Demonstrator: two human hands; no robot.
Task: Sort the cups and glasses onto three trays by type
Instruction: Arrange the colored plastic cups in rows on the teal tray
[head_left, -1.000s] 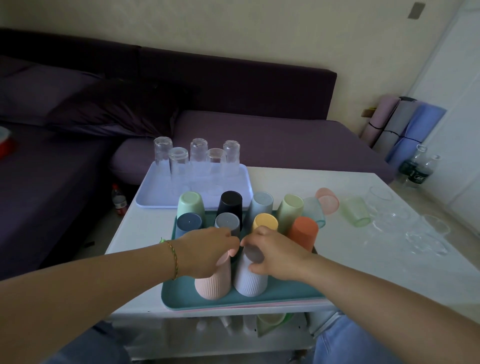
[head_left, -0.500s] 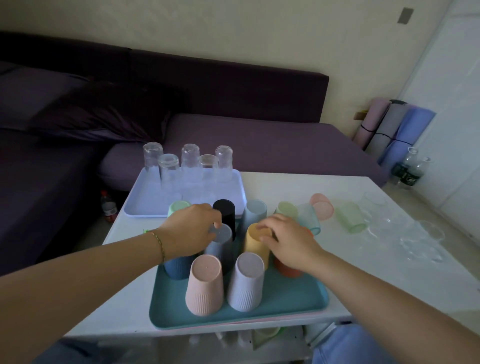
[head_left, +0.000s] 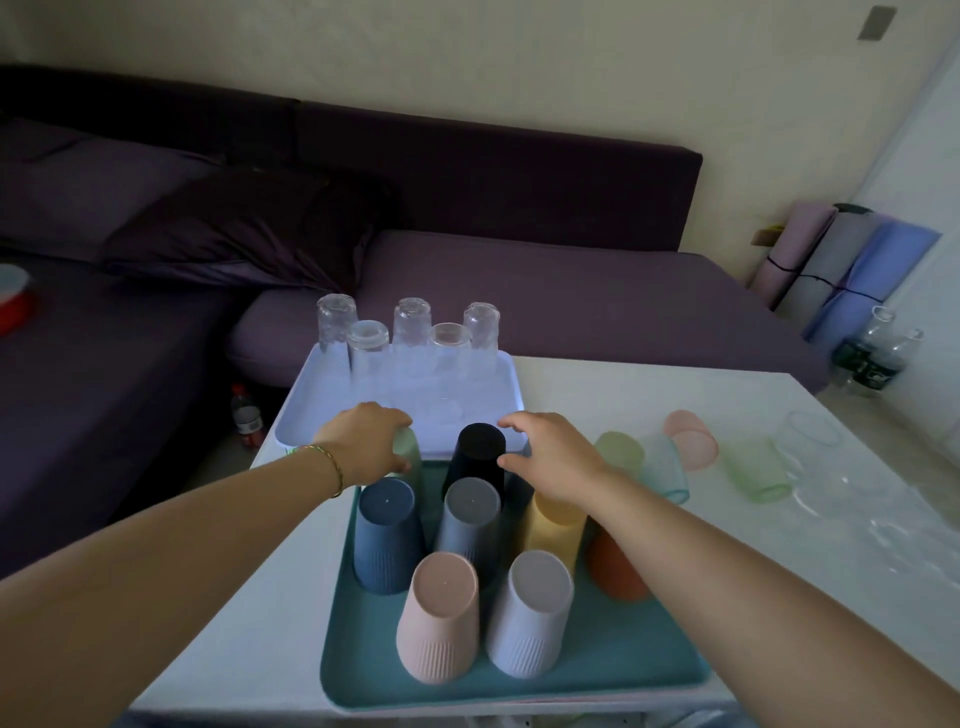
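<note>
A teal tray (head_left: 363, 691) at the table's near edge carries upside-down ribbed cups: pink (head_left: 441, 613), lilac (head_left: 532, 608), dark blue (head_left: 387, 530), grey (head_left: 470, 519), yellow (head_left: 553, 530), orange (head_left: 615, 566), black (head_left: 478, 452). My left hand (head_left: 363, 441) grips the mint green cup (head_left: 409, 452) in the back row. My right hand (head_left: 550, 457) curls over a pale blue cup, which it almost hides. Behind, a lavender tray (head_left: 311, 410) bears several inverted clear glasses (head_left: 410, 322).
Translucent cups lie loose on the white table (head_left: 649, 384) to the right: aqua (head_left: 667, 473), pink (head_left: 691, 439), green (head_left: 758, 475). Clear glasses (head_left: 810, 441) lie beyond them. A purple sofa (head_left: 519, 291) stands behind the table. Rolled mats (head_left: 852, 260) and bottles (head_left: 872, 353) sit at the far right.
Both hands left the pink and lilac cups, touched the grey and yellow cups, then moved farther back to the mint green and pale blue cups.
</note>
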